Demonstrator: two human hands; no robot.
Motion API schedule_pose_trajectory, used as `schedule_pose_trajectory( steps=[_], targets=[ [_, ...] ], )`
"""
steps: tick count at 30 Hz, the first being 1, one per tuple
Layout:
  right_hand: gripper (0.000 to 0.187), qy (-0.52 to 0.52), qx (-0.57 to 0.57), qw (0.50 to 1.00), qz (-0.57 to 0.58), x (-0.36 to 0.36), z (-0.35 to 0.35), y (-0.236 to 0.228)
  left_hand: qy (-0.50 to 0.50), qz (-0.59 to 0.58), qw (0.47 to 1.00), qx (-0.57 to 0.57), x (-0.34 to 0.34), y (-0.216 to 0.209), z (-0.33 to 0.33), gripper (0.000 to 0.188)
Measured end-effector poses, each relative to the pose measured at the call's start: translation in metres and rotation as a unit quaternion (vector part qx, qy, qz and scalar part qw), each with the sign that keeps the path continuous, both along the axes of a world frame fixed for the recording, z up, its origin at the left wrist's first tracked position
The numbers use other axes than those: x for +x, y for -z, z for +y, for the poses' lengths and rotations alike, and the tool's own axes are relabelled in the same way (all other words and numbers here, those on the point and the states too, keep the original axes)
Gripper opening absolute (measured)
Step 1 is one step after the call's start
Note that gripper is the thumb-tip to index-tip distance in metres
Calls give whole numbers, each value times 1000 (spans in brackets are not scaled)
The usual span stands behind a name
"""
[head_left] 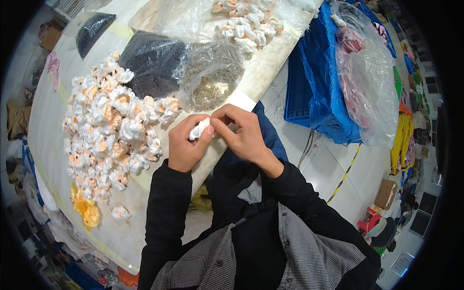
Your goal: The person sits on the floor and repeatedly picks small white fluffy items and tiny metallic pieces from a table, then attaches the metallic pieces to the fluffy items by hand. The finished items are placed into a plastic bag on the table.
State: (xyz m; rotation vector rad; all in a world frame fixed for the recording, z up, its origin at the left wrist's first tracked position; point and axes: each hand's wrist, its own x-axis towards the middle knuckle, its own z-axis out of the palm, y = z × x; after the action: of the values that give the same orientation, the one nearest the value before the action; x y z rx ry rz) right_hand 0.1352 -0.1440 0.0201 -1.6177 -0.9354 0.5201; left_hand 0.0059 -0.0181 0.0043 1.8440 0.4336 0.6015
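here the pale desk fills the left of the view, curving with the lens. to the right of it on the tiled floor stands a blue crate, with a big clear bag of pinkish stuff leaning over it. on the desk a wide heap of white and peach flowers lies left of the hands, well within reach. behind the heap sits a black bag of dark bits, touching a clear bag of beads just beside it; farther back a second clear bag holds more flowers. a yellow flower lies at the near end of the heap. the left hand and right hand meet over the desk edge, both in black sleeves. both hands are closed, pinching one small white flower between their fingertips, held in the air just right of the heap and in front of the beads.
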Motion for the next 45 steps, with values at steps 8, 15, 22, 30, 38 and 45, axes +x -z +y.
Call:
schedule_pose_trajectory(
  steps=[8,15,22,30,38,45],
  targets=[
    [14,-17,-26,994,101,0,1,11,-27,30,996,83,1,-3,-1,13],
    [14,8,-10,997,79,-8,6,17,-47,19,993,106,1,3,1,11],
    [13,-1,-33,997,75,-7,11,15,-89,25,991,99,0,9,-5,14],
    [12,-12,-59,986,-155,17,27,-2,-151,36,984,86,-1,11,0,14],
    [11,5,-101,930,-353,47,64,15,-167,28,983,68,0,19,1,14],
    [9,2,-85,918,-388,47,69,24,-172,35,983,53,1,16,3,14]
  ],
)
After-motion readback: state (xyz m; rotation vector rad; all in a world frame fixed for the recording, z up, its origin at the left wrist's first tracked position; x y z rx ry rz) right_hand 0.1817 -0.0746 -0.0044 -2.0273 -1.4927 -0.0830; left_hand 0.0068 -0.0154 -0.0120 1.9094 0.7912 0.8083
